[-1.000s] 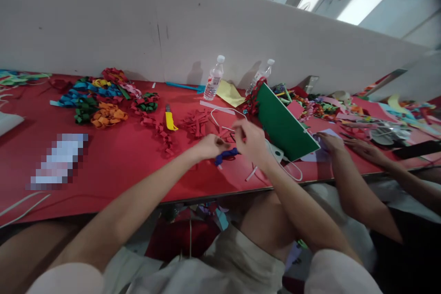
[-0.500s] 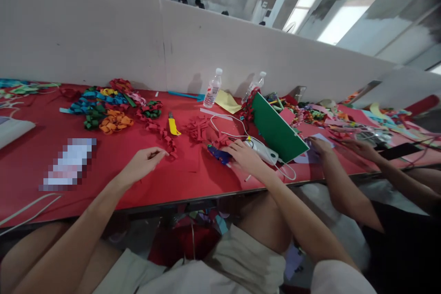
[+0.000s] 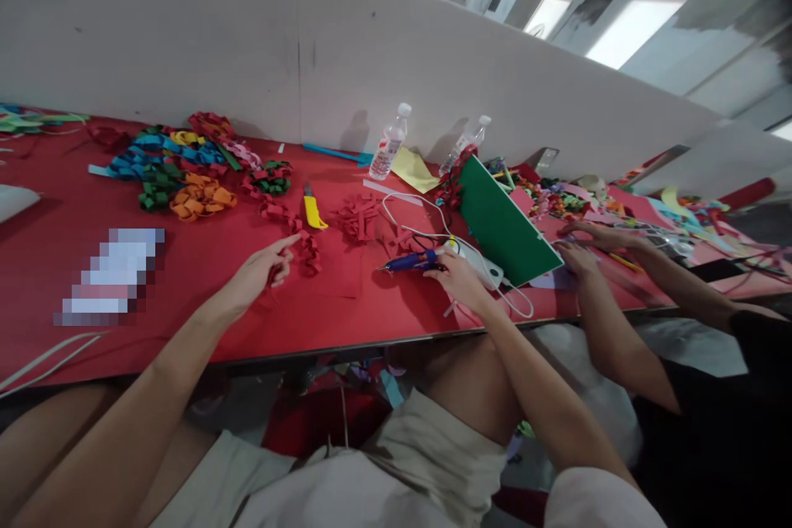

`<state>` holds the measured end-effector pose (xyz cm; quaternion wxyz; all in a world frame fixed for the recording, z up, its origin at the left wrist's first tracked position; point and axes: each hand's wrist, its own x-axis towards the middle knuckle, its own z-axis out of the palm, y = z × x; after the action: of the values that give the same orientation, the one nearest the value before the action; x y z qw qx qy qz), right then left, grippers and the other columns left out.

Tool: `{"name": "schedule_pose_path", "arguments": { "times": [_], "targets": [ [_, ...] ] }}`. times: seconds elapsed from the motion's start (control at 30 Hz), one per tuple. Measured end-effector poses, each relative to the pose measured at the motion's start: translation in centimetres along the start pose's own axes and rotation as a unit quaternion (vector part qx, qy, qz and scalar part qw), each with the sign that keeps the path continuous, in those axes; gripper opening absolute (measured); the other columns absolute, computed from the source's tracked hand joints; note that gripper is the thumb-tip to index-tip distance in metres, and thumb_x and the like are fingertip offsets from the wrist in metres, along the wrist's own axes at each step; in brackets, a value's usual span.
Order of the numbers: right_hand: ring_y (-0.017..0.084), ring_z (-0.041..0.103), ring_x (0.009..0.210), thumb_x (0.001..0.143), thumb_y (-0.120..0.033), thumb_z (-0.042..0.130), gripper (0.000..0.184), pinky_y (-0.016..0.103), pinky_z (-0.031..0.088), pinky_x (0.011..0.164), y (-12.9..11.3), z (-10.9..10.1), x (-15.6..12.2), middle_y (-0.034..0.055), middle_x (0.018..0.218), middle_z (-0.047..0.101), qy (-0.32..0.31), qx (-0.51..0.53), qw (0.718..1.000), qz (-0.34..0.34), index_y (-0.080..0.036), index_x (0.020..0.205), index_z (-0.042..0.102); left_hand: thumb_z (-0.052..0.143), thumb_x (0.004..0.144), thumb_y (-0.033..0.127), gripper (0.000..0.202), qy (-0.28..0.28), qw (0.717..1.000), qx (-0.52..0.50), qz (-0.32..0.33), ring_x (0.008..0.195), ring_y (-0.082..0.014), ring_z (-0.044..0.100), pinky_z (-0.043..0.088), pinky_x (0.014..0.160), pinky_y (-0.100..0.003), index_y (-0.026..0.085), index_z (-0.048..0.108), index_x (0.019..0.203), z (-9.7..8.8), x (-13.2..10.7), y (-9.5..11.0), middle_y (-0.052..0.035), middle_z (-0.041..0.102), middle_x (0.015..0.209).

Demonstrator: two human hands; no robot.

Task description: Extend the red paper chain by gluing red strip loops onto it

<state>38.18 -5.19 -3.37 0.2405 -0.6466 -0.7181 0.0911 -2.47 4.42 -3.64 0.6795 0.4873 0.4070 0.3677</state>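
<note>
My right hand grips the rear end of a blue glue gun, its pointed tip facing left just over the red table. My left hand has its index finger stretched toward a red paper chain. The other fingers are curled around a small red paper strip, mostly hidden. Between the hands, red paper strips lie in a loose pile. Behind the left hand lies a yellow utility knife.
A white power strip with a cord and a tilted green board stand by my right hand. Further back are a water bottle and colourful paper chains. A blurred phone lies left. A co-worker's hands are at right.
The glue gun has turned so that its tip points left, with my right hand now at its rear end. My left index finger has stretched out. The view has tilted down slightly.
</note>
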Motion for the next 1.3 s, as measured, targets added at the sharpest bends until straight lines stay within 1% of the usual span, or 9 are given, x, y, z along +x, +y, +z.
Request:
{"name": "schedule_pose_path", "arguments": {
  "times": [0.33, 0.4, 0.5, 0.63, 0.8, 1.0, 1.1, 1.2, 1.3],
  "targets": [
    [0.027, 0.060, 0.109, 0.085, -0.020, 0.058, 0.027, 0.044, 0.049, 0.096, -0.4, -1.0, -1.6, 0.0140, 0.118, 0.062, 0.030, -0.053, 0.998, -0.013, -0.016, 0.111, 0.064, 0.054, 0.091, 0.048, 0.056, -0.015, 0.987, 0.138, 0.077, 0.086, -0.0181, 0.068, 0.051, 0.073, -0.029, 0.016, 0.046, 0.136, 1.1, -2.5, 2.5, -0.0080, 0.072, 0.098],
    [0.027, 0.058, 0.112, 0.085, -0.014, 0.052, 0.033, 0.043, 0.049, 0.095, -1.9, -1.1, -3.1, 0.0142, 0.121, 0.058, 0.142, -0.077, 0.987, -0.016, -0.018, 0.116, 0.063, 0.054, 0.091, 0.053, 0.044, -0.024, 0.985, 0.157, 0.069, 0.082, -0.0199, 0.071, 0.052, 0.066, -0.028, 0.017, 0.053, 0.117, 1.0, -2.7, 3.3, -0.0097, 0.074, 0.093],
    [0.026, 0.060, 0.095, 0.083, -0.008, 0.048, 0.030, 0.040, 0.051, 0.078, -5.5, -0.2, -4.2, 0.0114, 0.099, 0.059, 0.402, -0.107, 0.909, -0.005, -0.020, 0.105, 0.063, 0.056, 0.090, 0.057, 0.038, -0.016, 0.979, 0.193, 0.066, 0.058, -0.0153, 0.066, 0.045, 0.050, -0.023, 0.020, 0.050, 0.091, 1.2, -2.3, 4.0, -0.0043, 0.071, 0.075],
    [0.025, 0.061, 0.093, 0.085, -0.012, 0.054, 0.024, 0.041, 0.049, 0.083, -8.8, 0.5, -3.2, 0.0100, 0.101, 0.067, 0.256, -0.137, 0.948, -0.132, -0.022, 0.104, 0.065, 0.050, 0.095, 0.053, 0.034, -0.040, 0.969, 0.215, 0.117, 0.037, -0.0065, 0.045, 0.036, 0.042, -0.020, 0.021, 0.048, 0.087, 2.3, -1.5, 3.8, 0.0058, 0.055, 0.059],
    [0.024, 0.062, 0.095, 0.096, -0.017, 0.042, 0.024, 0.040, 0.050, 0.086, -7.0, -1.8, -5.3, 0.0088, 0.098, 0.068, 0.197, -0.027, 0.980, -0.026, -0.021, 0.109, 0.062, 0.044, 0.098, 0.051, 0.036, -0.024, 0.963, 0.238, 0.122, 0.047, -0.0076, 0.047, 0.039, 0.050, -0.021, 0.018, 0.055, 0.086, 2.2, -2.1, 2.7, 0.0042, 0.050, 0.062],
    [0.026, 0.062, 0.108, 0.099, -0.024, 0.046, 0.024, 0.045, 0.048, 0.096, -10.0, -0.7, -6.8, 0.0111, 0.115, 0.067, 0.059, 0.042, 0.997, -0.004, -0.024, 0.118, 0.060, 0.051, 0.094, 0.041, 0.045, -0.100, 0.970, 0.199, 0.098, 0.061, -0.0089, 0.054, 0.045, 0.062, -0.023, 0.018, 0.049, 0.133, 4.0, -3.0, 2.2, -0.0022, 0.065, 0.089],
    [0.020, 0.067, 0.090, 0.097, -0.033, 0.053, 0.033, 0.035, 0.054, 0.081, -13.3, 1.7, -2.9, 0.0076, 0.107, 0.071, 0.003, 0.180, 0.983, -0.021, -0.024, 0.128, 0.054, 0.054, 0.092, 0.043, 0.035, -0.140, 0.968, 0.194, 0.076, 0.049, -0.0071, 0.051, 0.042, 0.053, -0.023, 0.017, 0.052, 0.116, 5.5, -3.2, 0.9, -0.0061, 0.070, 0.093],
    [0.016, 0.066, 0.067, 0.091, -0.045, 0.062, 0.024, 0.028, 0.053, 0.067, -15.5, 4.1, 1.2, 0.0014, 0.076, 0.071, -0.037, 0.280, 0.959, -0.008, -0.021, 0.087, 0.063, 0.056, 0.091, 0.046, 0.033, -0.100, 0.971, 0.205, 0.067, 0.041, -0.0071, 0.046, 0.036, 0.045, -0.022, 0.018, 0.052, 0.108, 5.7, -3.5, -0.1, -0.0030, 0.071, 0.079],
    [0.012, 0.060, 0.046, 0.088, -0.051, 0.062, 0.037, 0.024, 0.045, 0.048, -16.1, 6.2, 2.8, -0.0024, 0.060, 0.065, -0.055, 0.429, 0.897, 0.092, -0.022, 0.070, 0.049, 0.061, 0.089, 0.045, 0.034, -0.054, 0.959, 0.248, 0.122, 0.052, -0.0097, 0.054, 0.043, 0.052, -0.022, 0.019, 0.057, 0.111, 4.9, -4.2, -0.2, -0.0027, 0.071, 0.081]
  ]
}}
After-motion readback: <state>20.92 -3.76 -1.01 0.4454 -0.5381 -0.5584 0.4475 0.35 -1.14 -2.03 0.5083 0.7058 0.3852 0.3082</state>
